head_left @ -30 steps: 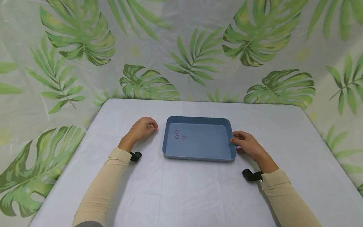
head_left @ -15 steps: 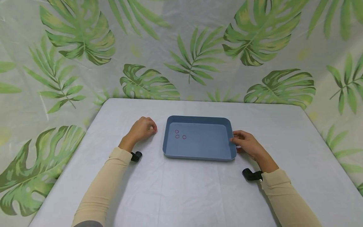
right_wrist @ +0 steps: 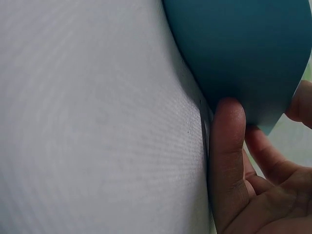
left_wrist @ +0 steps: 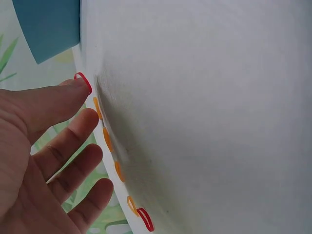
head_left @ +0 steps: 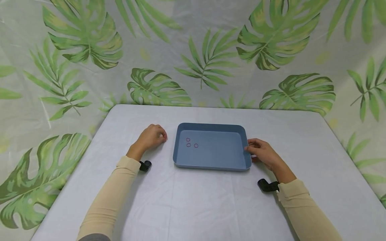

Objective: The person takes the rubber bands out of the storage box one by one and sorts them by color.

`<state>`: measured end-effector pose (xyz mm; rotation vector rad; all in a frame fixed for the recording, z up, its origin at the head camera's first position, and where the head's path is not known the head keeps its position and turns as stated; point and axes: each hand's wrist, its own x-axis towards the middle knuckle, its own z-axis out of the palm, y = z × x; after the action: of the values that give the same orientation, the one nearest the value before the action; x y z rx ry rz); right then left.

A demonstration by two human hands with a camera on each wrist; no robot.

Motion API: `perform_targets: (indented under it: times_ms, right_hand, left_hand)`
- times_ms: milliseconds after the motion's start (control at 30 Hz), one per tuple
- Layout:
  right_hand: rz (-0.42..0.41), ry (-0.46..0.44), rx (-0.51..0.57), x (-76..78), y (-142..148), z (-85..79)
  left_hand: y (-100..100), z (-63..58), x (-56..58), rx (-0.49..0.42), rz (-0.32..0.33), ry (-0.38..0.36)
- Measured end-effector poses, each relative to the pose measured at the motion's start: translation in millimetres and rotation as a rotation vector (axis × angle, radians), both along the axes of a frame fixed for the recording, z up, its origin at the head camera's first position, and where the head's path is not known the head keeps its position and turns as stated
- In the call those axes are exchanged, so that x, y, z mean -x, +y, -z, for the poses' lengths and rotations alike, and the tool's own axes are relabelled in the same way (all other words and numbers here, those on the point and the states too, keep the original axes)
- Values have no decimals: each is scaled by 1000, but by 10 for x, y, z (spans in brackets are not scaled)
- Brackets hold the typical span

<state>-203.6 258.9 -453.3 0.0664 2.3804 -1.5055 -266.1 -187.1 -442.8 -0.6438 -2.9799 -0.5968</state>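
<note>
My left hand is on the white table left of the blue tray. In the left wrist view its thumb and index finger pinch a small red rubber band, while the other fingers are loosely bent. Beyond those fingertips lie several orange rubber bands in a row, with another red rubber band at the end. Three thin reddish rubber bands lie inside the tray, toward its left side. At the tray's right wall, my right hand grips the rim with fingers on both sides of it.
A white cloth covers the table. Behind it hangs a leaf-patterned curtain. Black wrist cameras sit at the left wrist and the right wrist, close above the tabletop.
The left fingertips have shifted very slightly beside the tray. Tray, right hand and the bands in the tray stay in place.
</note>
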Motion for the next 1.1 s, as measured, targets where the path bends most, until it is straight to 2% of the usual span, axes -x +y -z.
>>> perform_targets:
  times_ms: [333,500,700,867,1000,1100]
  right_hand:
    - [-2,2,14,1,2,9]
    - [-6,4,14,4,0,11]
    - [-10,2,6,2,4,5]
    - [-14,-4,12,-2,8,-6]
    - [-13,-7,14,-2,5,-7]
    - [-12,-7,13,-4,5,-7]
  left_hand:
    - [-31,8,-7,-30,3,-20]
    - [-30,-95,-30,-98,14,-15]
    - [126,-372,-79,-195,116,27]
    - [395,-587,-201,-206,230,-1]
    - [608,-659,-277,-170,313,-36]
    - [738,-642,-294,-133,350,-66]
